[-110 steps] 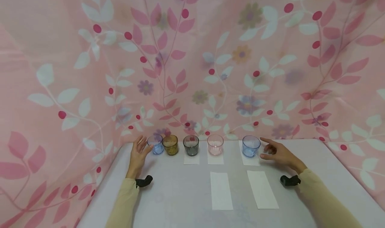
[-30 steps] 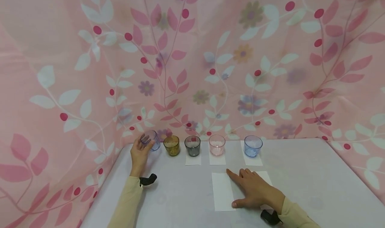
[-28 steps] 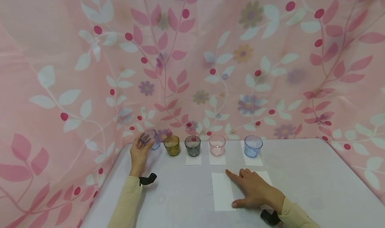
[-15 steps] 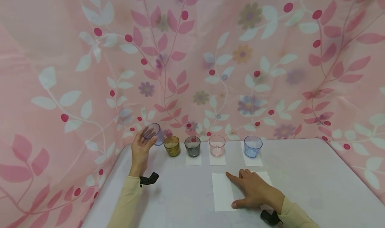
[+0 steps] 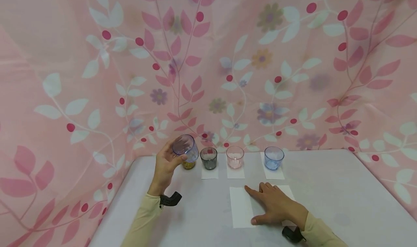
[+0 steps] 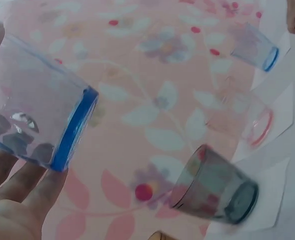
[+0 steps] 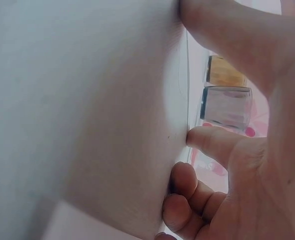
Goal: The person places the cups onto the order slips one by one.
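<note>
Open lane on the surface (image 5: 202, 203) between left hand (image 5: 165, 166) and right hand (image 5: 277, 205) — passable. Pink glass (image 5: 235, 158) to standing blue glass (image 5: 274, 158) roomy, grey glass (image 5: 208, 158) to pink narrower. Floral cloth (image 5: 211, 58) blocks the back — held blue glass (image 5: 190, 153) screens amber glass (image 5: 188, 165).

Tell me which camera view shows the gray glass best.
The left wrist view: the gray glass is large, whole and uncovered there. The head view shows it whole but small; the right wrist view seemingly shows it small, beyond the right hand.
</note>
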Available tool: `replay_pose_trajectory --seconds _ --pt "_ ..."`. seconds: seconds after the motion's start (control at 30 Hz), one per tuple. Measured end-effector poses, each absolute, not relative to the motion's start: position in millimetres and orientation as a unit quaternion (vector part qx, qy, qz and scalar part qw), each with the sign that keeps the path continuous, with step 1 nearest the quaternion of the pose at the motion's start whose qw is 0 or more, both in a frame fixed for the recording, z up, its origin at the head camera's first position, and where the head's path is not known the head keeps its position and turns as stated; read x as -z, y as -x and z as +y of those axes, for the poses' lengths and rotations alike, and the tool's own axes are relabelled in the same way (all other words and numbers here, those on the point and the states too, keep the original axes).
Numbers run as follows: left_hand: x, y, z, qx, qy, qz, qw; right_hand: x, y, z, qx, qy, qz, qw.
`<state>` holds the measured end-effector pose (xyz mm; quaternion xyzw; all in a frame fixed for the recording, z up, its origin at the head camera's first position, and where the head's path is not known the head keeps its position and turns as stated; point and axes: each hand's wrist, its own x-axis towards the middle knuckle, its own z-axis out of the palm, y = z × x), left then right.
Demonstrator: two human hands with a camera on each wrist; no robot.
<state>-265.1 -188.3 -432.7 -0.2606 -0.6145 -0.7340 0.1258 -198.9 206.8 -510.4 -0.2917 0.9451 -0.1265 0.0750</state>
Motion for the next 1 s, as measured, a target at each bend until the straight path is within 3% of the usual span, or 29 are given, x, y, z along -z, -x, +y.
replay_pose_trajectory --seconds 0.4,1.0 --pt "447 244 -137 0.738 0.323 -0.593 0.000 504 196 205 0.134 0.294 0.943 0.077" --pt "508 216 -65 0.729 0.309 -0.602 -0.109 511 200 205 0.112 0.278 0.950 0.081"
